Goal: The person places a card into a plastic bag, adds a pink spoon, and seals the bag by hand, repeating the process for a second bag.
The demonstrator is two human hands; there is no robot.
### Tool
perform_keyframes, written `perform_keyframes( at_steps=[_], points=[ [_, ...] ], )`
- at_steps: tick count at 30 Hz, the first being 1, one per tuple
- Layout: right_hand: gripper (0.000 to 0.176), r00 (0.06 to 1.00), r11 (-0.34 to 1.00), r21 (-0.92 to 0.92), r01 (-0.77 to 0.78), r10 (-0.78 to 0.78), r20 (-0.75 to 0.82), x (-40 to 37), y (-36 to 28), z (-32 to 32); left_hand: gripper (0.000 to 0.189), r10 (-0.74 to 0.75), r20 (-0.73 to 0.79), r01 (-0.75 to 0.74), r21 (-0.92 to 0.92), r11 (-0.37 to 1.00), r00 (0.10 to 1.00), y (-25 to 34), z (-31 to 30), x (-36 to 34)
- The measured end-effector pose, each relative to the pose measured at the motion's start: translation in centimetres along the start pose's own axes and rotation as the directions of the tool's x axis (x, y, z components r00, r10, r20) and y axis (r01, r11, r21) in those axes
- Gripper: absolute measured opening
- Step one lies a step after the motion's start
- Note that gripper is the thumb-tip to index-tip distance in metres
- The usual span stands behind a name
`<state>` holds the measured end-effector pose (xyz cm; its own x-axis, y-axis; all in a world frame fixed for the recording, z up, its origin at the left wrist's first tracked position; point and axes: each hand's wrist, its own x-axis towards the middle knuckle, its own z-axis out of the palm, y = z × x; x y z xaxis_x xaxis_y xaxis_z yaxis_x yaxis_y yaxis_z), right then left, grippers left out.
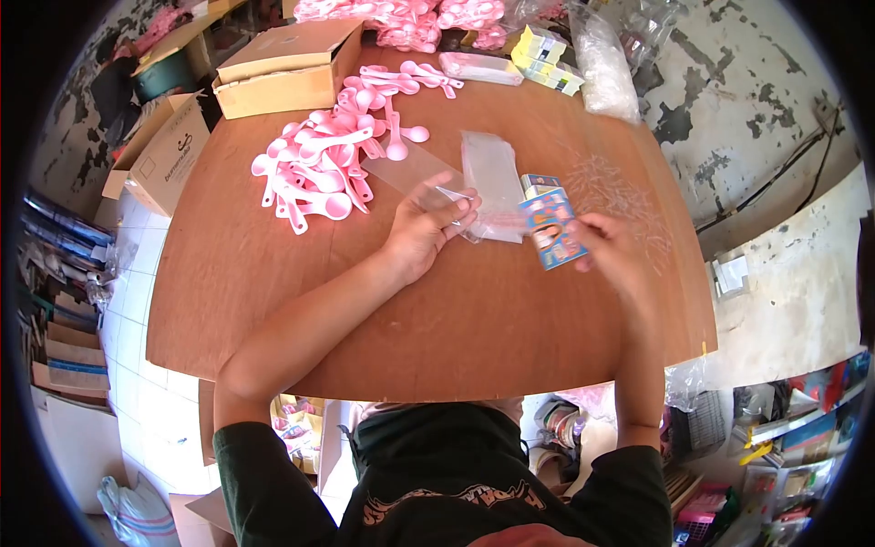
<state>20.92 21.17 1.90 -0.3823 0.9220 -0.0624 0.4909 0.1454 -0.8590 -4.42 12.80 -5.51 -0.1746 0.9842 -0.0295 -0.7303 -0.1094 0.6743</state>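
My left hand (428, 223) is closed around a clear plastic bag (401, 169), pinched between thumb and fingers; the bag stretches up and left toward the pink spoons. In my right hand (609, 246) is a blue printed card (550, 232) with small colourful pictures, gripped at its right edge. Just behind that card lies a small stack of cards (538, 182), partly covered by it. A stack of clear plastic bags (492, 173) rests on the table between my hands. Left of it spreads a heap of pink plastic spoons (319, 164).
Thin clear strips (620, 196) are scattered at the table's right. A cardboard box (287, 73), a yellow-and-white carton (547, 59), a roll of clear plastic (603, 73) and bagged pink items (410, 23) line the far edge. Another carton (169, 150) stands left on the tiled floor.
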Motion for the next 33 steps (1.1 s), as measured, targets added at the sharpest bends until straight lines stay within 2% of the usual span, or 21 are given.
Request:
perform_keyframes(
  at_steps=[1, 2, 4, 10, 15, 17, 20, 21, 22, 23, 25, 30, 32, 33],
  points=[
    [0.028, 0.997, 0.998, 0.066, -0.012, 0.007, 0.076, -0.3, -0.3, 1.0, 0.059, 0.004, 0.002, -0.004, 0.002, 1.0, 1.0, -0.2, 0.0, 0.1],
    [0.028, 0.998, 0.997, 0.07, -0.013, 0.008, 0.067, -0.5, -0.4, 2.0, 0.059, 0.009, 0.006, -0.009, 0.004, 1.0, 1.0, -0.3, 0.0, 0.3],
    [0.022, 0.989, 0.994, 0.108, -0.012, -0.005, 0.149, -0.5, -0.4, 3.7, 0.058, 0.011, 0.005, -0.011, -0.001, 1.0, 1.0, -0.3, 0.0, 0.2],
    [0.019, 0.99, 0.971, 0.237, -0.034, 0.0, 0.139, -0.8, -1.1, 5.8, 0.056, 0.025, -0.013, -0.025, 0.005, 1.0, 1.0, -0.4, -0.4, 0.2],
    [0.019, 0.983, 0.971, 0.238, 0.013, -0.055, 0.174, -0.8, -0.3, 6.7, 0.058, 0.006, 0.017, -0.006, 0.017, 1.0, 1.0, -0.9, -0.3, 0.3],
    [0.019, 0.977, 0.972, 0.23, 0.041, -0.088, 0.194, -0.8, -0.1, 7.0, 0.052, -0.003, 0.061, -0.001, 0.074, 0.997, 0.998, -1.0, -0.3, 0.2],
    [0.022, 0.97, 0.975, 0.217, 0.047, -0.096, 0.224, -0.6, 0.3, 7.2, 0.054, -0.006, 0.111, -0.008, 0.126, 0.992, 0.994, -1.0, 0.4, -0.3],
    [0.022, 0.969, 0.951, 0.304, 0.062, -0.13, 0.208, -0.5, 0.4, 7.3, 0.054, -0.009, 0.114, -0.006, 0.13, 0.991, 0.993, -1.2, 0.7, -0.4],
    [0.024, 0.969, 0.918, 0.388, 0.077, -0.161, 0.189, -0.4, 0.4, 7.3, 0.049, -0.01, 0.143, -0.009, 0.134, 0.991, 0.99, -1.3, 0.9, -0.6],
    [0.024, 0.969, 0.917, 0.391, 0.077, -0.161, 0.186, -0.3, 0.4, 7.3, 0.045, -0.011, 0.17, -0.013, 0.137, 0.99, 0.985, -1.4, 1.1, -0.6],
    [0.03, 0.946, 0.819, 0.562, 0.114, -0.262, 0.191, -0.3, 0.3, 7.3, 0.04, -0.038, 0.178, 0.012, 0.147, 0.989, 0.983, -1.8, 0.7, -0.4],
    [0.037, 0.95, 0.833, 0.548, 0.081, -0.23, 0.209, 0.0, 1.1, 6.7, 0.025, -0.049, 0.118, 0.026, 0.185, 0.982, 0.992, -1.6, 1.4, -1.0],
    [0.036, 0.958, 0.834, 0.549, 0.048, -0.193, 0.21, -0.1, 0.8, 6.5, 0.023, -0.088, 0.076, 0.086, 0.038, 0.996, 0.993, -1.2, 1.6, -1.1],
    [0.036, 0.942, 0.804, 0.593, 0.041, -0.228, 0.244, -0.2, 0.8, 6.4, 0.023, -0.089, 0.076, 0.086, 0.039, 0.996, 0.993, -1.3, 1.5, -1.1]
  ],
)
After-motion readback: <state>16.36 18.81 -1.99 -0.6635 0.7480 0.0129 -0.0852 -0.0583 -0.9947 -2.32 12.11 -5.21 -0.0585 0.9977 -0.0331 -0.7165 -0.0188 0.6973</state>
